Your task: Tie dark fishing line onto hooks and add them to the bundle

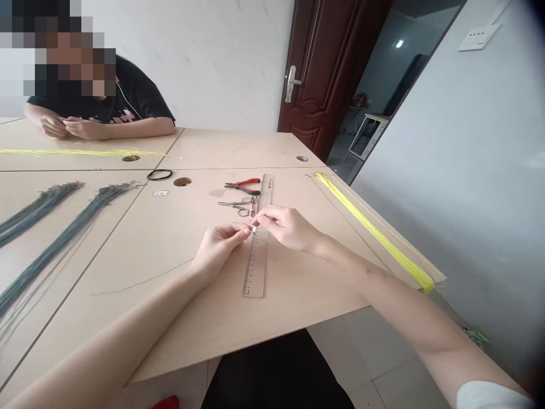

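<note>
My left hand (221, 245) and my right hand (286, 226) meet over the wooden table (179, 318), fingertips pinched together on a small metal piece at the end of a thin dark cord (145, 280). The cord trails left across the table from my left hand. Both hands hover just above a clear plastic ruler (258, 250) lying lengthwise. Just beyond my fingers lie small scissors (238, 204) and red-handled pliers (243, 186).
A bundle of yellow cords (374, 232) runs along the table's right edge. Dark green cord bundles (51, 244) lie at the left. A black ring (159, 175) and a cable hole (182, 182) sit further back. Another person's hands (70, 127) work at the far left. A brown door (317, 74) stands behind.
</note>
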The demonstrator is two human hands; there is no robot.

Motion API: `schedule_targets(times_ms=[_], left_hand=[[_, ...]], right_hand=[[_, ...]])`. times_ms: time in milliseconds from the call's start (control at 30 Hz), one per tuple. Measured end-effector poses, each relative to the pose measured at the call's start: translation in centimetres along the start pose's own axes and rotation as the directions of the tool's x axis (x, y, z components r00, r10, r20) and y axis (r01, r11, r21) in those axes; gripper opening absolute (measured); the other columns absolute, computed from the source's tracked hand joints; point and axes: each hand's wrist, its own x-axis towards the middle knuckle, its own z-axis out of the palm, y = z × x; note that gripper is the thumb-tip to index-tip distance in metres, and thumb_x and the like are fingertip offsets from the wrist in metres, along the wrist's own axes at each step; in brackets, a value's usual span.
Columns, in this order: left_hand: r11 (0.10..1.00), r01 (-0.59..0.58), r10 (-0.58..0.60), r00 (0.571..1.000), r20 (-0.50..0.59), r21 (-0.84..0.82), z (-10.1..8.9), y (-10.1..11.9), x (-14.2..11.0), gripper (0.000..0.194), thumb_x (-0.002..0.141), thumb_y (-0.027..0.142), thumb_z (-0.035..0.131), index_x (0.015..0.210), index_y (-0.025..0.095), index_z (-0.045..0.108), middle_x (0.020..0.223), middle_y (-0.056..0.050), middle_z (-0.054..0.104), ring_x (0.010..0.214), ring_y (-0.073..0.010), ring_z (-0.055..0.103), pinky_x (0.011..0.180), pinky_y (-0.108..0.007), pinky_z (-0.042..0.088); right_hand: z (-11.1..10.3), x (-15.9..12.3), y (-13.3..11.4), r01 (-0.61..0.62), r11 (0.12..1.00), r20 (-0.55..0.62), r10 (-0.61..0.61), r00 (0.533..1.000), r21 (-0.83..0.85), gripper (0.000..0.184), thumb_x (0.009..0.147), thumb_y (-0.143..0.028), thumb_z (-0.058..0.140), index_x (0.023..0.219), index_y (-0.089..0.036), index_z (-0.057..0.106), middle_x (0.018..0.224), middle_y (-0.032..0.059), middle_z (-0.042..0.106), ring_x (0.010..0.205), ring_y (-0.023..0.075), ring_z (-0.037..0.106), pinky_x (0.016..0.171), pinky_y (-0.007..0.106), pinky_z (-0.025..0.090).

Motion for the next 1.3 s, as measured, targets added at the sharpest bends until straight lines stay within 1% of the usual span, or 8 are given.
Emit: schedule_targets(times_ms=[67, 167, 333, 533, 667, 933, 1167, 1300], left_hand=[[0.997, 0.011, -0.011, 1.0, 0.004, -0.081, -0.3, -0.2, 0.1, 0.022, 0.079, 0.033, 0.065, 0.079, 0.012, 0.062, 0.083, -0.002, 0.06, 0.065, -0.0106, 0.051, 0.063, -0.026, 0.043], [0.977, 0.027, -0.023, 1.0, 0.02, -0.213, -0.3, -0.3, 0.2, 0.019, 0.077, 0.033, 0.068, 0.078, 0.014, 0.064, 0.083, -0.001, 0.061, 0.063, -0.0082, 0.048, 0.059, -0.022, 0.04], [0.924, 0.056, -0.022, 0.995, 0.093, -0.379, 0.0, -0.1, 0.1, 0.01, 0.077, 0.029, 0.069, 0.076, 0.019, 0.066, 0.077, 0.002, 0.061, 0.064, -0.007, 0.05, 0.056, -0.018, 0.038], [0.863, 0.122, 0.008, 0.967, 0.254, -0.49, 0.2, 0.6, -0.2, 0.009, 0.082, 0.024, 0.064, 0.075, 0.018, 0.064, 0.07, 0.001, 0.057, 0.065, -0.0117, 0.057, 0.064, -0.027, 0.048], [0.836, 0.163, 0.018, 0.947, 0.322, -0.524, 0.1, 0.7, -0.1, 0.005, 0.08, 0.022, 0.066, 0.076, 0.018, 0.065, 0.072, 0.001, 0.056, 0.062, -0.013, 0.058, 0.061, -0.032, 0.053], [0.841, 0.177, 0.016, 0.937, 0.349, -0.512, -0.1, 0.9, -0.1, 0.007, 0.077, 0.021, 0.068, 0.072, 0.017, 0.067, 0.077, 0.0, 0.054, 0.064, -0.0125, 0.059, 0.063, -0.03, 0.054], [0.869, 0.14, 0.001, 0.959, 0.283, -0.475, 0.2, 0.7, -0.4, 0.005, 0.083, 0.025, 0.063, 0.085, 0.02, 0.064, 0.08, 0.0, 0.057, 0.074, -0.0103, 0.055, 0.066, -0.021, 0.043], [0.893, 0.103, 0.002, 0.972, 0.234, -0.438, 0.3, 0.7, -0.5, 0.011, 0.084, 0.027, 0.062, 0.078, 0.018, 0.062, 0.078, -0.001, 0.057, 0.072, -0.0117, 0.052, 0.065, -0.024, 0.04]], right_hand=[[0.9, 1.4, 0.8, -0.013, 0.988, 0.007, 0.012, 1.0, 0.154, 0.028, 0.094, -0.034, 0.044, 0.088, -0.013, 0.062, 0.093, 0.0048, 0.066, 0.092, 0.0165, 0.061, 0.087, 0.039, 0.046], [1.9, 1.7, 2.0, -0.078, 0.929, 0.032, 0.071, 0.997, 0.361, 0.024, 0.091, -0.034, 0.05, 0.09, -0.013, 0.062, 0.087, 0.0037, 0.065, 0.087, 0.0158, 0.061, 0.082, 0.037, 0.048], [2.8, 0.5, 2.7, -0.253, 0.725, 0.16, 0.197, 0.967, 0.641, 0.025, 0.088, -0.035, 0.053, 0.077, -0.014, 0.062, 0.077, 0.0022, 0.061, 0.074, 0.0127, 0.059, 0.071, 0.029, 0.048], [3.2, -0.2, 1.7, -0.392, 0.445, 0.32, 0.23, 0.919, 0.805, 0.02, 0.085, -0.033, 0.059, 0.079, -0.015, 0.066, 0.081, 0.002, 0.062, 0.073, 0.0105, 0.058, 0.069, 0.026, 0.047], [3.2, -0.5, 1.1, -0.434, 0.36, 0.374, 0.225, 0.9, 0.826, 0.016, 0.082, -0.031, 0.063, 0.079, -0.016, 0.066, 0.074, -0.0001, 0.059, 0.07, 0.0097, 0.056, 0.067, 0.024, 0.045], [3.3, -0.8, 0.9, -0.41, 0.394, 0.338, 0.241, 0.91, 0.823, 0.009, 0.077, -0.025, 0.069, 0.072, -0.017, 0.068, 0.07, -0.0017, 0.059, 0.069, 0.0088, 0.054, 0.068, 0.024, 0.044], [3.2, -1.3, 0.4, -0.289, 0.53, 0.158, 0.28, 0.947, 0.797, 0.01, 0.081, -0.025, 0.066, 0.073, -0.019, 0.067, 0.071, -0.0035, 0.06, 0.069, 0.0061, 0.052, 0.066, 0.018, 0.042], [3.2, -1.3, 0.3, -0.288, 0.567, 0.158, 0.268, 0.95, 0.771, 0.013, 0.081, -0.03, 0.066, 0.074, -0.018, 0.068, 0.069, -0.0026, 0.06, 0.065, 0.0066, 0.051, 0.063, 0.019, 0.042]])
